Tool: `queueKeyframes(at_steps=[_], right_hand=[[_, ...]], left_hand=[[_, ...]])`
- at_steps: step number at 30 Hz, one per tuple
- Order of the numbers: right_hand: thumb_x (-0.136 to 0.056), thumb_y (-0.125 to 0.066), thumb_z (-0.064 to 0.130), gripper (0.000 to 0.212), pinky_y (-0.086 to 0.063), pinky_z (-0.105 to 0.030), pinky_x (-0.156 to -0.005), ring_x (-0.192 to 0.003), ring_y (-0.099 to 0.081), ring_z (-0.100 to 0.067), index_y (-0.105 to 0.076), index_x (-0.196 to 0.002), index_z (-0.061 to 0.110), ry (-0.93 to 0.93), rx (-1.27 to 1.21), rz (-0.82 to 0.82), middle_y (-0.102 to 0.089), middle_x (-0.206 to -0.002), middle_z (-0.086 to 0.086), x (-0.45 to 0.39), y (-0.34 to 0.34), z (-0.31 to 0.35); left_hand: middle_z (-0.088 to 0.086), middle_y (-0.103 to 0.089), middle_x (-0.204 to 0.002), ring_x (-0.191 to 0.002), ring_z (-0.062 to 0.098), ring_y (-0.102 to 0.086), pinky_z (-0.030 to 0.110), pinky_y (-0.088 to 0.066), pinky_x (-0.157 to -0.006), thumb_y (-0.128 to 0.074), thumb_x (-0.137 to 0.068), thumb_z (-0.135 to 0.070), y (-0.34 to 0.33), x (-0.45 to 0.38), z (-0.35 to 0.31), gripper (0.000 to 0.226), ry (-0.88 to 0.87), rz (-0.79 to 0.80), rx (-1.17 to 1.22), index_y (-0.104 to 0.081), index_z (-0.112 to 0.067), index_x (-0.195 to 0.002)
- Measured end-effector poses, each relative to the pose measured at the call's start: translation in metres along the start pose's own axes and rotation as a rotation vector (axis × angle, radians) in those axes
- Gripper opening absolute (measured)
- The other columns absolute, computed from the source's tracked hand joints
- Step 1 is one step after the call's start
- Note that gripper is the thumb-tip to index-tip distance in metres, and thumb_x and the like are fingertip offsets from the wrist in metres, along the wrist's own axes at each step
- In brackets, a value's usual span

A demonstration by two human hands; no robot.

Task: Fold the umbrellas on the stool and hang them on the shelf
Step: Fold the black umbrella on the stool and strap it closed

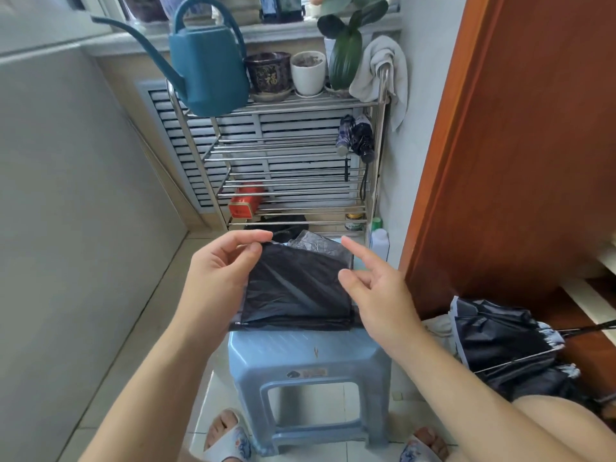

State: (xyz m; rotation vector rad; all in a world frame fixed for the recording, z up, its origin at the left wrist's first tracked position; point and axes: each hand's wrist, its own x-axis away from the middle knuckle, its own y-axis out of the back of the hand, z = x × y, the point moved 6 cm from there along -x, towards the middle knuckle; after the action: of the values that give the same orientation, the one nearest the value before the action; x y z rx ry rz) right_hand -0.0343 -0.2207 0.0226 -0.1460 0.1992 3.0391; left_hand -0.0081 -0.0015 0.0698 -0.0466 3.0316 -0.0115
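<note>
A flat black umbrella panel (pixel 293 288) is held up over the light-blue plastic stool (pixel 306 358). My left hand (pixel 216 271) pinches its top left corner between thumb and fingers. My right hand (pixel 376 288) is at its right edge, index finger stretched out, thumb against the fabric; whether it grips is unclear. A second dark umbrella (pixel 500 341), half collapsed, lies on the floor at the right by my knee. Two folded umbrellas (pixel 358 138) hang at the right side of the steel shelf (pixel 283 151).
A teal watering can (pixel 206 61), plant pots (pixel 286 73) and a towel (pixel 383 68) top the shelf. A red box (pixel 245 201) and a jar sit low on it. A brown wooden door (pixel 516 145) stands right, a grey wall left. My slippered feet flank the stool.
</note>
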Motion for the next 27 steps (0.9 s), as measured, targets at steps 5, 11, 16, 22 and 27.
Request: queueKeyframes(at_steps=[5, 11, 16, 22, 27], right_hand=[[-0.099, -0.064, 0.012, 0.061, -0.039, -0.019, -0.059, -0.063, -0.062, -0.012, -0.042, -0.151, 0.036, 0.056, 0.048, 0.061, -0.062, -0.067, -0.015, 0.003, 0.007, 0.012], [-0.094, -0.072, 0.014, 0.058, -0.049, -0.022, -0.096, -0.098, -0.071, -0.007, -0.051, -0.144, 0.036, 0.024, 0.002, 0.127, -0.078, -0.097, 0.008, -0.002, 0.011, 0.008], [-0.096, -0.069, 0.011, 0.068, -0.051, -0.021, -0.087, -0.090, -0.069, -0.009, -0.039, -0.152, 0.037, 0.037, 0.021, 0.235, -0.075, -0.091, 0.010, 0.000, -0.001, 0.010], [-0.098, -0.065, 0.011, 0.076, -0.045, -0.011, -0.096, -0.110, -0.066, 0.002, -0.027, -0.153, 0.049, -0.019, 0.030, 0.311, -0.071, -0.119, 0.017, 0.000, -0.005, 0.010], [-0.093, -0.072, 0.026, 0.087, -0.021, 0.001, -0.101, -0.128, -0.030, 0.028, -0.018, -0.155, 0.058, 0.035, 0.176, 0.338, -0.027, -0.156, 0.032, -0.006, -0.011, 0.011]], left_hand=[[0.016, -0.073, -0.093, -0.086, 0.028, -0.064, 0.046, -0.053, -0.086, -0.059, -0.104, -0.009, 0.001, -0.004, -0.004, 0.025, -0.024, 0.010, -0.063, -0.080, -0.023, -0.100], [0.005, -0.075, -0.090, -0.086, 0.017, -0.068, 0.035, -0.056, -0.081, -0.058, -0.103, -0.005, -0.002, -0.004, -0.008, 0.029, -0.014, 0.021, -0.046, -0.080, -0.021, -0.093], [0.006, -0.074, -0.088, -0.082, 0.017, -0.068, 0.031, -0.058, -0.074, -0.056, -0.104, -0.004, -0.006, -0.003, -0.008, 0.031, 0.003, 0.032, -0.028, -0.080, -0.021, -0.093], [0.008, -0.073, -0.089, -0.081, 0.019, -0.069, 0.035, -0.057, -0.079, -0.054, -0.104, -0.002, -0.006, -0.002, -0.008, 0.028, 0.034, 0.067, 0.021, -0.077, -0.015, -0.095], [0.016, -0.072, -0.098, -0.090, 0.028, -0.067, 0.048, -0.052, -0.088, -0.053, -0.104, -0.005, -0.010, -0.002, -0.006, 0.028, 0.049, 0.178, -0.006, -0.078, -0.017, -0.099]])
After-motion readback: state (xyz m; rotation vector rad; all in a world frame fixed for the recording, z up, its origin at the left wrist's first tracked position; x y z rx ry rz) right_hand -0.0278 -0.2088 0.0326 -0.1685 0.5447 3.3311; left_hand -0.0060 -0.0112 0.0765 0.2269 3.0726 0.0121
